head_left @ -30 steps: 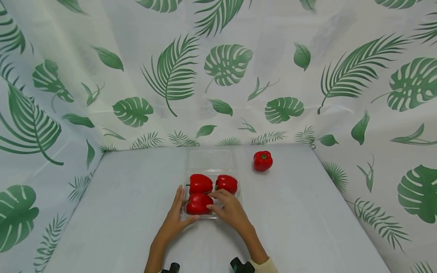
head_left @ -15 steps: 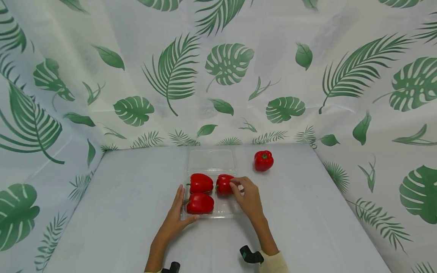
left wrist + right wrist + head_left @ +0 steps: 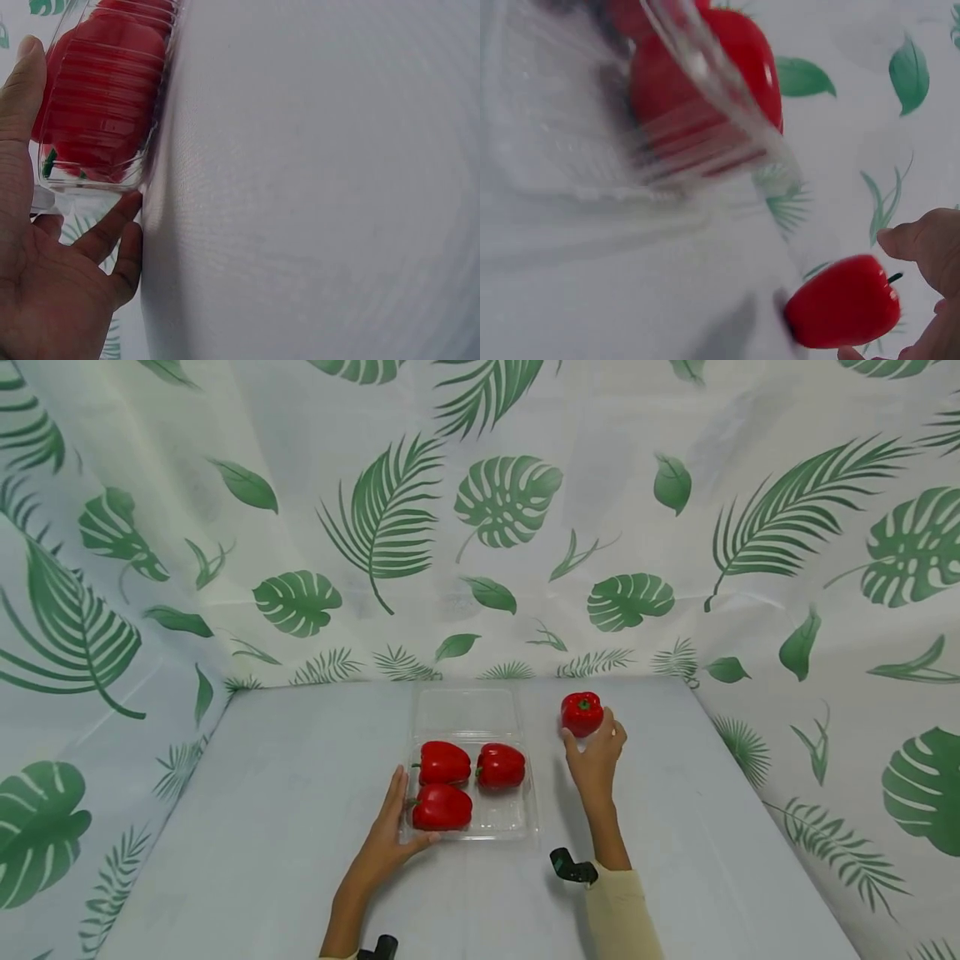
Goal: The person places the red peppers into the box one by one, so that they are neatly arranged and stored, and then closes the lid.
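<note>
A clear plastic clamshell box (image 3: pixel 501 818) lies with its lid (image 3: pixel 465 708) folded back. Inside it are three red bell peppers: one back left (image 3: pixel 445 763), one front left (image 3: pixel 441 807), one back right (image 3: pixel 501 766). My left hand (image 3: pixel 381 847) rests against the box's front left corner, fingers along the left wall and thumb at the front edge. A fourth red bell pepper (image 3: pixel 582 715) stands on the table with its stem up. My right hand (image 3: pixel 597 758) is beside it, thumb and fingers spread; in the right wrist view a gap shows between thumb and pepper (image 3: pixel 844 304).
A white table (image 3: pixel 720 852) carries everything. Leaf-printed cloth (image 3: pixel 517 610) hangs behind it and along both sides. The front right part of the box has bare floor. Black camera mounts (image 3: pixel 573 866) sit at the wrists.
My right hand has left the peppers in the box and moved right and back to the pepper on the table. My left hand stays at the box corner.
</note>
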A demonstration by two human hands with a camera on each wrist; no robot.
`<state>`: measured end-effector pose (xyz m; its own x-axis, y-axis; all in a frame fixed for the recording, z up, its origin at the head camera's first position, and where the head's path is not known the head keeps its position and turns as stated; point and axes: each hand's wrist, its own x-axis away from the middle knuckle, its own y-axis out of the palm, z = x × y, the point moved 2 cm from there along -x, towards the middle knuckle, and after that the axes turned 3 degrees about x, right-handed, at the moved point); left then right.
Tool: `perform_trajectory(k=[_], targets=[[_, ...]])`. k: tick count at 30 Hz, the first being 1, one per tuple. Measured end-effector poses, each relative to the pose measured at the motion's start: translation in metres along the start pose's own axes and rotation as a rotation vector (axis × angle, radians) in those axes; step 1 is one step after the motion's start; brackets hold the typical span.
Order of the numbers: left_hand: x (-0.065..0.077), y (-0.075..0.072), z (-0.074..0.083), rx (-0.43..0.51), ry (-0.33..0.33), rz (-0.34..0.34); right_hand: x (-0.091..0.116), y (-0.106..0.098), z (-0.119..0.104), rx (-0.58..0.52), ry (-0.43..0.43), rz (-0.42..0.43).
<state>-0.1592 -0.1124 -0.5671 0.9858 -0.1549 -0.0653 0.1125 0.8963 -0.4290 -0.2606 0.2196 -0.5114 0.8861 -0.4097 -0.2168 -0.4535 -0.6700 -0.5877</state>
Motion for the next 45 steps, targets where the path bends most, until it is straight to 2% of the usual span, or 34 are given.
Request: perform_trajectory(k=[4,9,17,30,34,40,45], targets=[[0.000,0.000,-0.001,-0.002,0.001,0.005,-0.014,0.008,0.013,-0.055,0.067,-0.017],[0.000,0.001,-0.002,-0.004,0.008,0.006,-0.028,0.021,0.022,-0.082,0.109,-0.011],[-0.001,0.000,0.000,-0.004,0.004,0.001,-0.034,0.029,0.025,-0.106,0.158,0.019],[-0.001,-0.001,0.001,-0.004,-0.009,-0.008,-0.025,0.026,0.029,-0.171,0.145,0.091],[-0.001,-0.002,0.001,-0.015,-0.010,-0.007,-0.017,0.020,0.028,-0.235,0.104,0.103],[0.000,-0.001,0.000,-0.008,-0.008,-0.009,-0.001,0.011,0.026,-0.370,0.088,0.076],[-0.001,-0.001,0.001,-0.001,-0.005,-0.009,0.008,0.006,0.022,-0.425,0.095,0.033]])
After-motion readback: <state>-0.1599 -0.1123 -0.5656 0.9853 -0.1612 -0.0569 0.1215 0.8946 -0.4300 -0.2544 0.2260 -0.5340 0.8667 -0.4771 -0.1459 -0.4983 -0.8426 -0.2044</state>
